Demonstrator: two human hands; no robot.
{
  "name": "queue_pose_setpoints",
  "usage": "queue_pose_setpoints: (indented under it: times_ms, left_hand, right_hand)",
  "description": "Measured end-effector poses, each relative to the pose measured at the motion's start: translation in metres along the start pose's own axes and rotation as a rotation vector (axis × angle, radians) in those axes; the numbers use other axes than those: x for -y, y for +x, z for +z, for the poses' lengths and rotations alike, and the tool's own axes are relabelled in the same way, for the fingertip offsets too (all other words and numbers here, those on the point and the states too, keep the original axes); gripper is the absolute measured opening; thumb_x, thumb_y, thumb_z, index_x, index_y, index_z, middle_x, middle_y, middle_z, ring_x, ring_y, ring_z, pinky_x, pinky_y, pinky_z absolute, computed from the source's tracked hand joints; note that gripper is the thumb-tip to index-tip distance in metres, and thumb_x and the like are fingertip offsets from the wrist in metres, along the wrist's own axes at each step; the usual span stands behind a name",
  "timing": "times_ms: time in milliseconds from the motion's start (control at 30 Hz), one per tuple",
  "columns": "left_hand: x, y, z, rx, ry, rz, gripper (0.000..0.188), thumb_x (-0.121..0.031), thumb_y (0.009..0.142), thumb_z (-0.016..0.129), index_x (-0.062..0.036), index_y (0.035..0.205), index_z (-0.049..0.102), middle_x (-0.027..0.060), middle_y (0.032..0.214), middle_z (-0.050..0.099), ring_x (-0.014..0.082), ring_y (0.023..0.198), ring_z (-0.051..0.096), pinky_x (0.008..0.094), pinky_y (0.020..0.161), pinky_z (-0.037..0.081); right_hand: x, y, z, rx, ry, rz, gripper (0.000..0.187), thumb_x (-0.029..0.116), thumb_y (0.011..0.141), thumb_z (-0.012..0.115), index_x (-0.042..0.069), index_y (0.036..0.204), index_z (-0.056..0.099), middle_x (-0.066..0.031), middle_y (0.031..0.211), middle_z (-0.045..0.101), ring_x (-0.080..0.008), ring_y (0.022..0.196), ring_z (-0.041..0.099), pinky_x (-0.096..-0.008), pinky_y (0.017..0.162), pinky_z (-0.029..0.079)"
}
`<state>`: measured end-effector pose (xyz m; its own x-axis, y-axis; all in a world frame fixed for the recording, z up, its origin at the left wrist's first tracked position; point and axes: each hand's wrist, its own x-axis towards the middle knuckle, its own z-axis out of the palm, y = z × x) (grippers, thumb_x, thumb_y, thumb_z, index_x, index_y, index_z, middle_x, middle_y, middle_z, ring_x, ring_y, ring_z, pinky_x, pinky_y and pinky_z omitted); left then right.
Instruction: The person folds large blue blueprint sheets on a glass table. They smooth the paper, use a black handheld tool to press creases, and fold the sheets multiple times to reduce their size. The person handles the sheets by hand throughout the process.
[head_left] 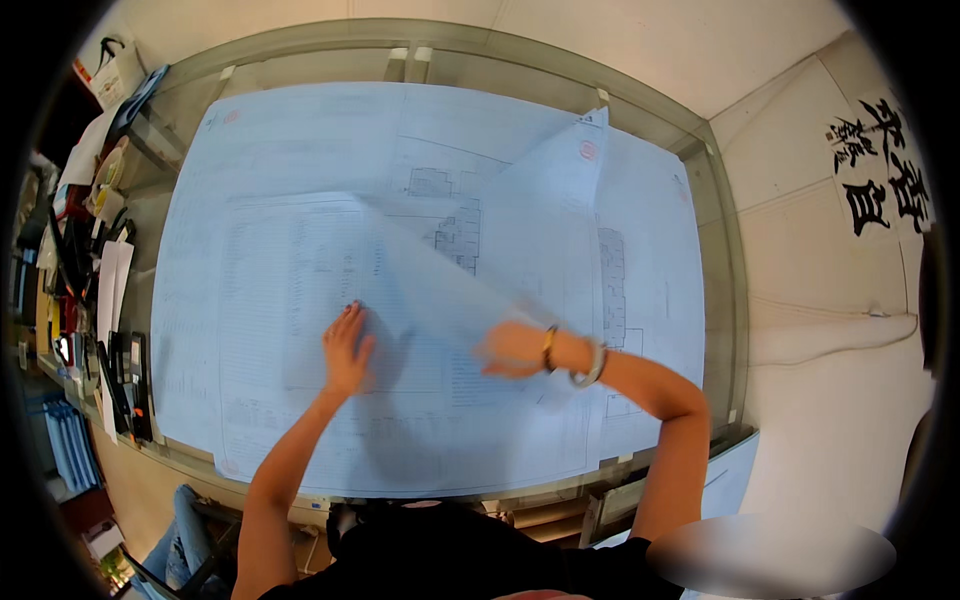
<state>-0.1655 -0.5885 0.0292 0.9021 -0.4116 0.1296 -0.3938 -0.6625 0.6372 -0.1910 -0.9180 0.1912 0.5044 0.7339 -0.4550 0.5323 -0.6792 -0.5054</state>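
Note:
Large bluish-white drawing sheets (300, 140), printed with floor plans and a ruled table, lie stacked on a glass-topped table (735, 300). My left hand (347, 350) rests on the sheets left of centre, open, with its fingers spread. Right of centre, my right hand (512, 349) is closed and smeared by motion, at the raised part of a top sheet (430, 270). That sheet bends up in a blurred diagonal fold running from upper left down to this hand. My fingertips there are hard to make out. A yellow band and a pale bangle circle my right wrist.
Along the table's left side are white papers (116, 275), black stationery items (125, 385) and other clutter. At the far right of the stack, a sheet corner (590, 150) sticks up. A person's jeans-clad leg (185, 540) shows at lower left. A wall with large black characters (880, 170) stands at right.

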Motion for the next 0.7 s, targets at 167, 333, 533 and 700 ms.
queue_pose_setpoints:
  times_ms: [167, 333, 533, 700]
  left_hand:
    - [-0.074, 0.115, -0.081, -0.198, -0.258, -0.013, 0.037, -0.020, 0.094, 0.054, -0.0033, 0.127, 0.055, 0.0181, 0.142, 0.044, 0.0341, 0.130, 0.039, 0.0414, 0.106, 0.029]
    - [-0.126, 0.204, -0.054, -0.322, 0.462, 0.165, 0.073, -0.026, 0.086, 0.066, -0.0047, 0.146, 0.032, 0.0241, 0.155, 0.013, 0.0421, 0.143, 0.012, 0.0592, 0.113, 0.009]
    - [-0.104, 0.259, 0.091, 0.069, 0.075, 0.249, 0.082, -0.033, 0.084, 0.067, -0.0004, 0.146, 0.025, 0.0263, 0.152, 0.020, 0.0448, 0.141, 0.018, 0.0588, 0.112, 0.016]
    - [-0.089, 0.277, 0.154, 0.136, 0.104, 0.170, 0.077, -0.030, 0.084, 0.067, 0.0011, 0.143, 0.029, 0.0249, 0.148, 0.032, 0.0417, 0.139, 0.027, 0.0561, 0.113, 0.018]
  right_hand:
    - [0.066, 0.076, 0.077, -0.161, 0.435, 0.081, 0.025, 0.024, 0.092, 0.053, -0.001, 0.094, 0.054, -0.0211, 0.075, 0.062, -0.0397, 0.075, 0.062, -0.0495, 0.067, 0.050]
    - [0.118, 0.155, 0.115, -0.511, 0.588, 0.112, 0.023, 0.021, 0.093, 0.050, -0.002, 0.090, 0.052, -0.0222, 0.067, 0.059, -0.0407, 0.067, 0.060, -0.0504, 0.062, 0.047]
    - [0.165, 0.155, 0.101, -0.415, 0.900, -0.273, 0.049, 0.034, 0.097, 0.051, 0.002, 0.134, 0.045, -0.0236, 0.100, 0.061, -0.0380, 0.096, 0.058, -0.0441, 0.086, 0.045]
    - [0.084, 0.102, 0.103, -1.004, 0.376, 0.209, 0.056, 0.024, 0.089, 0.063, 0.004, 0.137, 0.044, -0.0147, 0.137, 0.047, -0.0328, 0.128, 0.042, -0.0435, 0.106, 0.034]
